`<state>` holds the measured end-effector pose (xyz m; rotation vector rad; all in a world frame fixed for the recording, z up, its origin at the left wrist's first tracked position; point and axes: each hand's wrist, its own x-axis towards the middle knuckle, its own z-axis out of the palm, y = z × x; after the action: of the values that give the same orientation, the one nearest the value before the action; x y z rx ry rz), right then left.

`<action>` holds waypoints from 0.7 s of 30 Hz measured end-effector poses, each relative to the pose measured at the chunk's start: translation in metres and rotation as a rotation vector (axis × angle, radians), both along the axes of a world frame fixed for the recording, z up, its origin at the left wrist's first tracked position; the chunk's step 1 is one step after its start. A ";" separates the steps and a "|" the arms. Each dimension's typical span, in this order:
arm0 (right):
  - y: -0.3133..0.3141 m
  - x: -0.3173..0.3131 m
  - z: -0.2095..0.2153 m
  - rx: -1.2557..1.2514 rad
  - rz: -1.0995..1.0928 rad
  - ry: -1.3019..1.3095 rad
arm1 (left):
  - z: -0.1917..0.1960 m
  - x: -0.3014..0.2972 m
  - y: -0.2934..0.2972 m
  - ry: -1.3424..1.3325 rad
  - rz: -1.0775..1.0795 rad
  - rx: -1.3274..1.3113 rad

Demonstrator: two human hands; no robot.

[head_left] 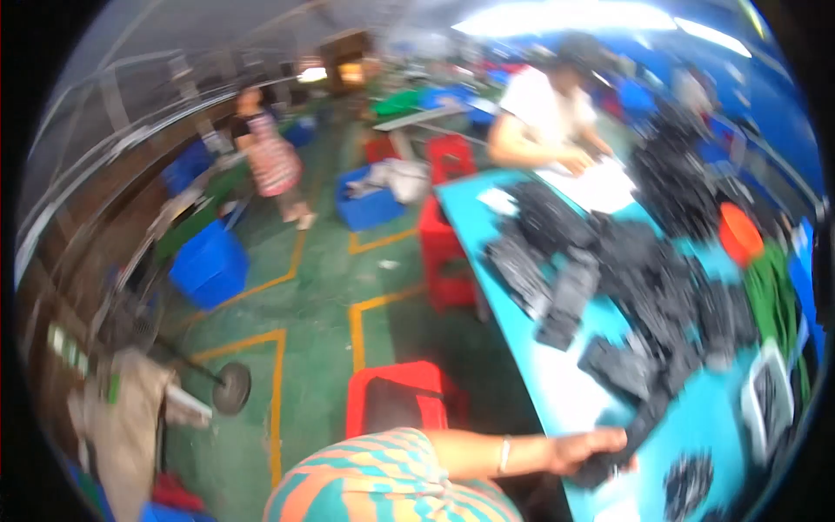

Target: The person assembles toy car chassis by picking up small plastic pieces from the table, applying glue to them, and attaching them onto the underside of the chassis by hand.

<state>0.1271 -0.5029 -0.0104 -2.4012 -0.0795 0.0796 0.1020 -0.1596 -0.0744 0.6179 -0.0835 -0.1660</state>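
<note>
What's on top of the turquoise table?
The turquoise table bears mainly a heap of black items and, by a co-worker's hands, a white sheet-like piece. The left hand holds a dark strip. Whatever lies beneath the heap is covered.

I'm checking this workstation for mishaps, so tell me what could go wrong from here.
Pulling the black strip in the left hand might drag other pieces along, since it seems to run up against the black heap. The dark bundle lies near the edge of the teal table, so a knock could send it to the floor. The red stool stands close to the striped sleeve, so turning might bump it.
</note>
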 end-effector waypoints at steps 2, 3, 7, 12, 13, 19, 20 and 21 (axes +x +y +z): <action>-0.001 -0.009 0.003 -0.229 0.045 -0.135 | 0.015 -0.010 0.015 -0.023 0.041 0.183; -0.034 0.012 -0.050 0.098 0.273 -0.423 | 0.015 -0.013 0.019 0.021 0.047 0.032; 0.021 0.009 0.014 -0.204 0.344 -0.418 | 0.031 -0.014 0.028 0.028 -0.015 -0.023; 0.005 -0.001 0.022 -0.334 0.341 -0.426 | 0.020 -0.004 0.024 0.000 0.037 0.042; 0.002 -0.004 0.024 -0.377 0.348 -0.440 | 0.019 -0.004 0.022 0.002 0.027 0.035; 0.003 0.003 0.032 -0.523 0.407 -0.543 | 0.021 -0.008 0.020 0.019 0.060 0.050; 0.004 0.005 0.032 -0.550 0.420 -0.581 | 0.021 -0.008 0.020 0.016 0.063 0.041; 0.005 0.006 0.033 -0.551 0.425 -0.579 | 0.021 -0.008 0.020 0.013 0.065 0.033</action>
<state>0.1330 -0.4976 0.0230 -2.8313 -0.9419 -0.4555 0.0936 -0.1394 -0.0533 0.6511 -0.0481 -0.1089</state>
